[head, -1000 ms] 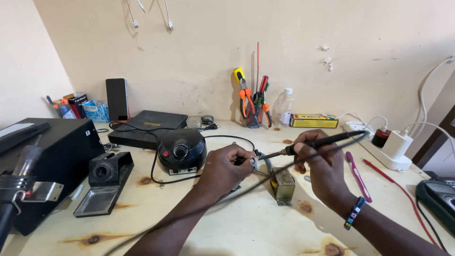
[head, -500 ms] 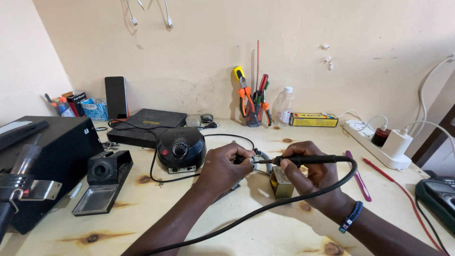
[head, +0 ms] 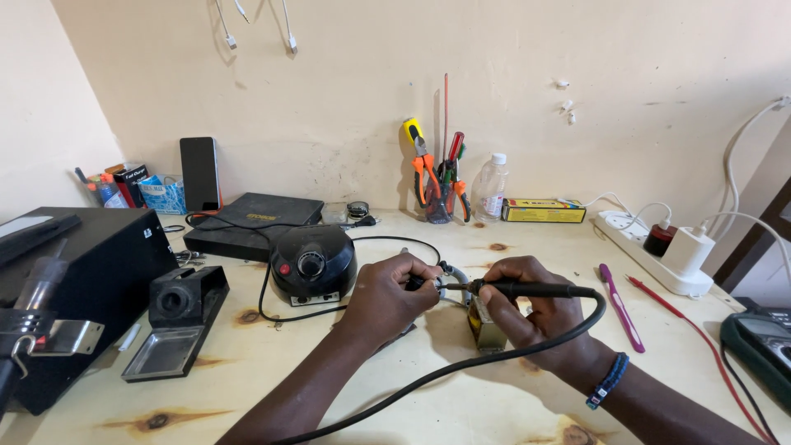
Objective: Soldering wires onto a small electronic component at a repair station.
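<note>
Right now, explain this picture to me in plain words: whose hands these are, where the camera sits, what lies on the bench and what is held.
The picture comes from a camera worn on a person's head, looking down at their own two bare hands over a pale wooden workbench.

The right hand holds a black pen-like soldering iron by its handle; its black cable loops toward the camera. The left hand pinches something small against the iron's tip; what it is cannot be told. Just beneath them stands a small brass-coloured block.

Around them: a round black unit with a dial, a black iron stand with a tray, a large black box on the left, a cup of pliers and screwdrivers by the wall, a clear bottle, a white power strip and a pink tool.
</note>
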